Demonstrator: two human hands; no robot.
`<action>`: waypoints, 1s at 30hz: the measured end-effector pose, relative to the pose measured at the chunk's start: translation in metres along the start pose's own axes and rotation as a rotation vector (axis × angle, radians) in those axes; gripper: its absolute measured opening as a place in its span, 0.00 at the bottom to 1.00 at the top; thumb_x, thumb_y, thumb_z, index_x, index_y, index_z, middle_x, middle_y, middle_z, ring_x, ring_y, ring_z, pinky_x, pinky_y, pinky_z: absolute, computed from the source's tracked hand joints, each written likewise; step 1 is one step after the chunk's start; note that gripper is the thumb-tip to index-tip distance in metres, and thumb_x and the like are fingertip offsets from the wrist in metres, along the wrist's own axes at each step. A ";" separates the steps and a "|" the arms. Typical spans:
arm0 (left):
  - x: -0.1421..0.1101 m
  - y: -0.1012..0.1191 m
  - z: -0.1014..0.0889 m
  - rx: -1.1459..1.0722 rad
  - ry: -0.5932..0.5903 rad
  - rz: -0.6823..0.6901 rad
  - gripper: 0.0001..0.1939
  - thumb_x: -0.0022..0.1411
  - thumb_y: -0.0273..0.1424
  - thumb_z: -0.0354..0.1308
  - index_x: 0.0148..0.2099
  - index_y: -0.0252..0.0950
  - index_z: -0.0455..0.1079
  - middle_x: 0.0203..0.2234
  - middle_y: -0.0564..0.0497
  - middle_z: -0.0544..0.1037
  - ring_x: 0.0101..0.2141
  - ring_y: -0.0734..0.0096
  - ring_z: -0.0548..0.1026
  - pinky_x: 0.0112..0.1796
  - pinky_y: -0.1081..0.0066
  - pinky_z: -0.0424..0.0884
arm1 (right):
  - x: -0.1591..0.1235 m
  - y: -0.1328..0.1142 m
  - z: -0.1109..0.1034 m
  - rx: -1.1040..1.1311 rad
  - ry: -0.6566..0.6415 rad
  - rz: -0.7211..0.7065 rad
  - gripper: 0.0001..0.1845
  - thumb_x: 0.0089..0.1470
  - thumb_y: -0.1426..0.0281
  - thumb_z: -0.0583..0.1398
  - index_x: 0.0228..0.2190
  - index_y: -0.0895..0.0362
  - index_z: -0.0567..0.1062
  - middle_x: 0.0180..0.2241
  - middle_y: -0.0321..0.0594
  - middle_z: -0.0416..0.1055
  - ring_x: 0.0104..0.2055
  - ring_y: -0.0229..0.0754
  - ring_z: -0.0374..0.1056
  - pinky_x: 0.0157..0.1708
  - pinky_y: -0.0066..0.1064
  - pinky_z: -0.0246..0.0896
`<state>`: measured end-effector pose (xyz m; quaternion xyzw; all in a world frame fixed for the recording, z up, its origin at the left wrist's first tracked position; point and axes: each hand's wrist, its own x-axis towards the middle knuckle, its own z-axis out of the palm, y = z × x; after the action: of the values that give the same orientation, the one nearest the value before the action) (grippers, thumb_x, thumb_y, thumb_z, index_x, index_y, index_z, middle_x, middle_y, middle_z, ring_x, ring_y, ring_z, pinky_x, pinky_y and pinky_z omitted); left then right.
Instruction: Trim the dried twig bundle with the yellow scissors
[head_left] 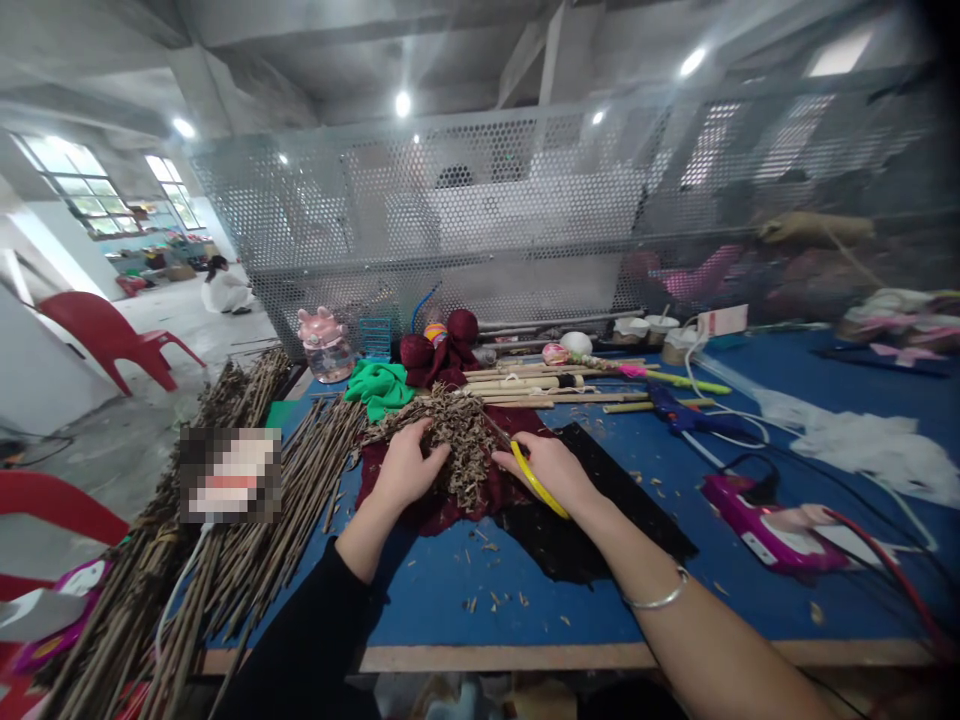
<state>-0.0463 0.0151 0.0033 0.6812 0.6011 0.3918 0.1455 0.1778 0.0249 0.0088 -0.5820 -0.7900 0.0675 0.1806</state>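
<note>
Black sleeve [304,635] leads to left hand [406,466] against dried leaves [466,462].

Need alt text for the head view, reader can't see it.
Two bare hands, left and right, are at a heap of dried brown plant matter on dark red cloth, on a blue table. A curved yellow item lies against the right hand. Thin brown stems spread at left; a purple power strip sits at right.

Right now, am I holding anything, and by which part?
Can't tell: a yellow curved strip crosses your right hand, your left hand touches dried plants, grips hidden.
</note>
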 end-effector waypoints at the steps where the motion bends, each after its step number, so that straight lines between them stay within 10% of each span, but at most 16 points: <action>1: 0.000 -0.002 0.001 0.040 -0.048 0.007 0.19 0.50 0.33 0.58 0.46 0.34 0.70 0.42 0.43 0.74 0.43 0.61 0.71 0.47 0.64 0.64 | 0.000 0.001 0.000 0.008 0.004 -0.002 0.22 0.50 0.48 0.51 0.28 0.52 0.71 0.26 0.40 0.73 0.29 0.43 0.69 0.26 0.27 0.50; 5: 0.000 -0.006 0.004 0.022 -0.014 -0.053 0.08 0.53 0.30 0.55 0.35 0.37 0.74 0.33 0.48 0.77 0.37 0.65 0.73 0.43 0.67 0.66 | 0.000 0.002 0.002 0.031 0.004 0.004 0.24 0.49 0.46 0.51 0.27 0.53 0.70 0.25 0.40 0.73 0.28 0.43 0.69 0.25 0.27 0.49; 13: 0.003 -0.010 -0.017 0.116 0.009 -0.081 0.22 0.52 0.27 0.52 0.51 0.33 0.66 0.46 0.43 0.71 0.42 0.65 0.71 0.43 0.69 0.66 | -0.003 -0.005 0.000 0.062 0.013 0.019 0.31 0.43 0.42 0.52 0.39 0.53 0.68 0.26 0.40 0.73 0.29 0.44 0.69 0.26 0.27 0.51; 20: -0.002 -0.012 -0.026 0.449 -0.379 -0.167 0.15 0.49 0.29 0.56 0.41 0.34 0.70 0.37 0.43 0.75 0.38 0.63 0.73 0.40 0.70 0.66 | 0.000 -0.001 0.004 0.031 -0.003 0.039 0.30 0.45 0.43 0.52 0.39 0.53 0.68 0.26 0.39 0.73 0.30 0.45 0.70 0.26 0.27 0.52; 30: 0.009 -0.014 0.000 0.159 0.003 0.022 0.17 0.59 0.31 0.47 0.49 0.32 0.67 0.44 0.44 0.73 0.45 0.66 0.70 0.48 0.67 0.63 | 0.010 0.023 0.003 0.051 0.075 0.129 0.23 0.48 0.49 0.53 0.38 0.52 0.70 0.30 0.40 0.74 0.33 0.45 0.69 0.28 0.27 0.54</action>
<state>-0.0565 0.0269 -0.0029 0.6965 0.6231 0.3453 0.0859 0.1943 0.0420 0.0014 -0.6291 -0.7415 0.0771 0.2200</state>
